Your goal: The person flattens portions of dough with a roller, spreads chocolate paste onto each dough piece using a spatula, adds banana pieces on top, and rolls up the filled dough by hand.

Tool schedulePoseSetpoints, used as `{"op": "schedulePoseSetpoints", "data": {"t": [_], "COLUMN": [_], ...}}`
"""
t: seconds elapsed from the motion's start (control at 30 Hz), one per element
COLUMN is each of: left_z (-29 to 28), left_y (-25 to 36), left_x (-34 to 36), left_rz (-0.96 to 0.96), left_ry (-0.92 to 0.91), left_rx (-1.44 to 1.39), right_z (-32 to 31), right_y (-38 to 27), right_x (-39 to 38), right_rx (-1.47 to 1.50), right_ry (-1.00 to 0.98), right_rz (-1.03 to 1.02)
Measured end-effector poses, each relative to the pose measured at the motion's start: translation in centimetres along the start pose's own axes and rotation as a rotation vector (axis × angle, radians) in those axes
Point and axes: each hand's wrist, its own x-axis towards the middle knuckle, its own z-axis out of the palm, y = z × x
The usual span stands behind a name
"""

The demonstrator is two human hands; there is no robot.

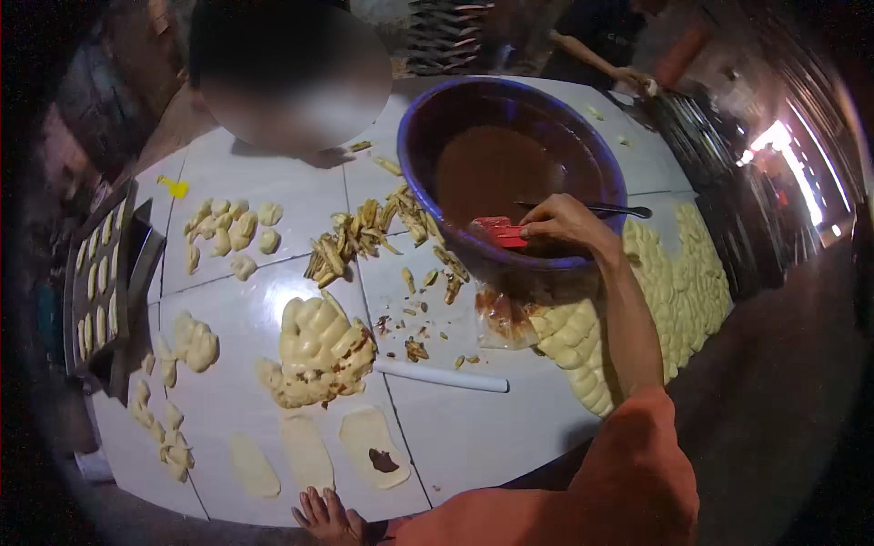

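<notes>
Two bare hands are in view, and the right hand (pixel 560 223) grips a red scraper (pixel 499 232) over the near side of the blue basin (pixel 421 191), with the scraper's blade inside the rim. The left hand (pixel 330 519), grasping nothing, lies with its fingers spread at the near edge of the worktop (pixel 482 419), well to the near left of the basin; its fingertips are at the end of the middle dough strip (pixel 308 450), though contact is hard to tell. In the basin lies a brown paste (pixel 496 168), and a dark-handled utensil (pixel 628 211) rests across its right rim. Between the basin and the left hand, the dough strip nearest the basin (pixel 364 428) carries a brown dab (pixel 383 461), while the dough strip farthest from it (pixel 253 464) is plain. A clear plastic sheet (pixel 505 318) smeared with brown lies just on the near side of the basin, with a white rod (pixel 442 376) beyond it toward the person. Just left of the basin are browned strips (pixel 332 246) in a loose heap; to its near left sits a dough mound (pixel 319 341) flecked with brown. Many pale dough pieces (pixel 678 282) spread close together to the basin's right. Far to its left, a dark tray (pixel 116 318) holds pale oblong pieces (pixel 102 273), and a yellow tool (pixel 173 187) lies nearer. Across from the person, left of the basin, a co-worker (pixel 291 73) leans over the worktop.
</notes>
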Motion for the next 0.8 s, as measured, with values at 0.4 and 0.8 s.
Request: {"op": "schedulePoseSetpoints", "data": {"t": [0.4, 0.8], "left_z": [2.8, -1.1], "left_y": [-6.7, -0.3], "left_x": [-3.9, -0.6], "left_rz": [0.311, -0.052], "left_ry": [-0.268, -0.041], "left_rx": [0.09, -0.003], "right_z": [2.2, 1.6], "right_y": [1.9, -0.3], "right_x": [2.5, 0.6], "right_rx": [0.408, 0.563], "right_ry": [-0.116, -0.153], "right_rz": [-0.256, -0.099]}}
